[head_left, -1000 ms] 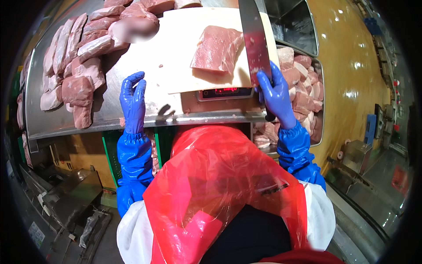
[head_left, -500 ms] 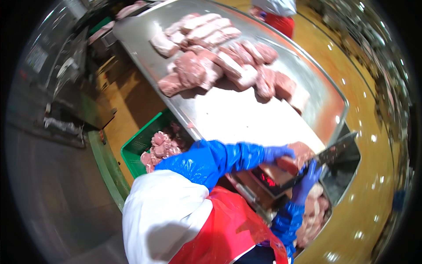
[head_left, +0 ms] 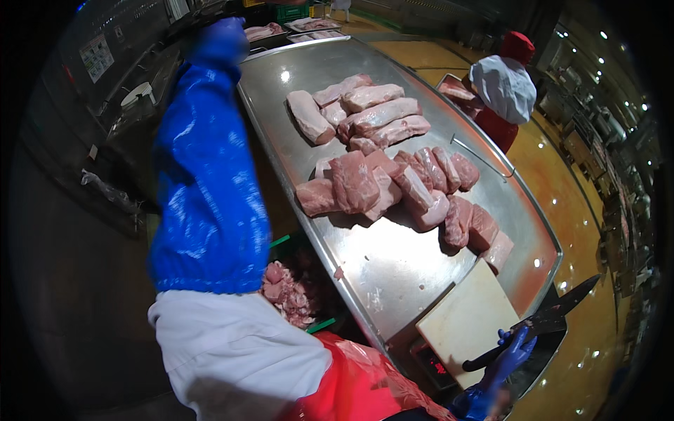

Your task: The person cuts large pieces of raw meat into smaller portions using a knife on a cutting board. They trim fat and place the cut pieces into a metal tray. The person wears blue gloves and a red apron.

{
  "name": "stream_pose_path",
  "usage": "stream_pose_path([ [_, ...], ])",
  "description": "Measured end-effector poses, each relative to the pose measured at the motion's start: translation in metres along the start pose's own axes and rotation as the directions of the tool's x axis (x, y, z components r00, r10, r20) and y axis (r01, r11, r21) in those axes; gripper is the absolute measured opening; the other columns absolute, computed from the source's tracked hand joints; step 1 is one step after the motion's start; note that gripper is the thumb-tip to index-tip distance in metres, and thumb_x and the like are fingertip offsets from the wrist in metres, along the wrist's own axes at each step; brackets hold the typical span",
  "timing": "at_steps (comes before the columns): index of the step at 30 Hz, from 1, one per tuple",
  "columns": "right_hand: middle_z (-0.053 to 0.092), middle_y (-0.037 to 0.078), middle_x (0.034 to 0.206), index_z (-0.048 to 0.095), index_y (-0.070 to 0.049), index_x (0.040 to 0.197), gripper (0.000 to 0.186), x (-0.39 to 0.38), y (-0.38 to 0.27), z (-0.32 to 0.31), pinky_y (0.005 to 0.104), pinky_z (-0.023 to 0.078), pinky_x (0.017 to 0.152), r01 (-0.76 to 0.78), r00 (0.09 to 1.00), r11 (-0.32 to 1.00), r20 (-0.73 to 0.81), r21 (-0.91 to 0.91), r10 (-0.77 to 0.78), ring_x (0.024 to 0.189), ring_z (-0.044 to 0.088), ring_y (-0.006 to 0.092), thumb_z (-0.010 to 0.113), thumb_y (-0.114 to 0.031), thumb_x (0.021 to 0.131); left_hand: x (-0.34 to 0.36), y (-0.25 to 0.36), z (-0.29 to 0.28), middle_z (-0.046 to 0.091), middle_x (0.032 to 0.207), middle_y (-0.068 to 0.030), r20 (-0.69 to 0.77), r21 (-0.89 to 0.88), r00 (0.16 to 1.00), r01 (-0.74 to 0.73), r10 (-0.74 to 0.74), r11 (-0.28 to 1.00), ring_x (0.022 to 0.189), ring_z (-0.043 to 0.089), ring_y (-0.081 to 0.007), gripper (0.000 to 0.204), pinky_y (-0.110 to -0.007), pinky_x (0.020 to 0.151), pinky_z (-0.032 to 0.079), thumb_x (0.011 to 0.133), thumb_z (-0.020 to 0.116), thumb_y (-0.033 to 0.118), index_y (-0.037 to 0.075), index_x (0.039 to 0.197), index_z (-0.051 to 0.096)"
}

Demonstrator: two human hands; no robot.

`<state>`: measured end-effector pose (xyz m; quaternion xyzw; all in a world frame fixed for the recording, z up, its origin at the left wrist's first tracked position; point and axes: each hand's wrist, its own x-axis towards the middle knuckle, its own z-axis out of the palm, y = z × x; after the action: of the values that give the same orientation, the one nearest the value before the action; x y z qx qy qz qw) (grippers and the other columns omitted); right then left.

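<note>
My right hand [head_left: 511, 356], in a blue glove, is closed round the dark handle of a long knife [head_left: 572, 298]; the blade points away to the right. Beneath that hand's left side lies a white cutting board [head_left: 470, 319], with no meat on it. My left arm, in a blue sleeve, stretches far forward along the left. Its gloved left hand [head_left: 221, 42] is blurred near the table's far left corner, and its fingers and anything in them cannot be made out. Between the hands, several pale pink slabs and blocks of raw meat [head_left: 354, 182] lie on the steel table [head_left: 379, 270].
A scale [head_left: 434, 366] with a red display sits by the board's left edge. Left of the table, a green crate [head_left: 323, 325] holds meat trimmings [head_left: 288, 291]. A metal hook [head_left: 484, 156] lies near the right rim. Trays of meat [head_left: 263, 31] stand beyond; a co-worker [head_left: 504, 88] is at right.
My left hand has left the board and swung far forward and left. The meat block it held there is gone from the board. My right hand keeps the knife; the view has shifted.
</note>
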<state>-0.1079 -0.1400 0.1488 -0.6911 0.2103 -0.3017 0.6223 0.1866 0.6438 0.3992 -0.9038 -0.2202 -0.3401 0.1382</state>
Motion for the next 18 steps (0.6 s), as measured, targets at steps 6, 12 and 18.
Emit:
stream_pose_path([
  [6, 0.056, 0.002, 0.083, 0.054, -0.007, 0.120, 0.027, -0.018, 0.026, 0.016, 0.0225, 0.044, 0.050, -0.117, 0.990, 0.993, 0.078, 0.008, 0.116, 0.065, 0.062, 0.0119, 0.060, -0.027, 0.103, -0.292, 0.104, 0.202, 0.065, 0.088, -0.0054, 0.108, -0.748, 0.983, -0.017, 0.147, 0.664, 0.075, 0.063, -0.0176, 0.023, -0.034, 0.070, 0.054, 0.104, 0.050, 0.029, 0.013, 0.113, 0.064],
  [12, 0.055, 0.001, 0.077, 0.056, -0.007, 0.113, 0.017, -0.019, 0.035, 0.007, 0.0239, 0.047, 0.051, -0.299, 0.954, 0.954, -0.035, -0.029, 0.298, 0.056, 0.053, 0.0103, 0.059, -0.020, 0.103, -0.572, 0.280, 0.019, 0.068, 0.105, -0.0144, 0.208, -0.951, 0.492, -0.102, 0.845, 0.293, 0.110, 0.062, -0.0324, 0.023, -0.049, 0.103, 0.044, 0.084, 0.071, 0.023, 0.011, 0.103, 0.073],
  [18, 0.057, 0.001, 0.077, 0.058, -0.008, 0.110, 0.015, -0.042, 0.060, -0.052, 0.0240, 0.044, 0.048, -0.282, 0.946, 0.954, 0.139, -0.098, 0.294, 0.056, 0.053, 0.0086, 0.061, -0.019, 0.100, -0.396, 0.327, 0.150, 0.017, 0.164, -0.0228, 0.401, -0.448, 0.822, -0.208, 0.404, 0.869, 0.145, 0.018, -0.0580, 0.099, -0.072, 0.115, 0.014, 0.081, 0.061, 0.070, 0.019, 0.158, 0.027],
])
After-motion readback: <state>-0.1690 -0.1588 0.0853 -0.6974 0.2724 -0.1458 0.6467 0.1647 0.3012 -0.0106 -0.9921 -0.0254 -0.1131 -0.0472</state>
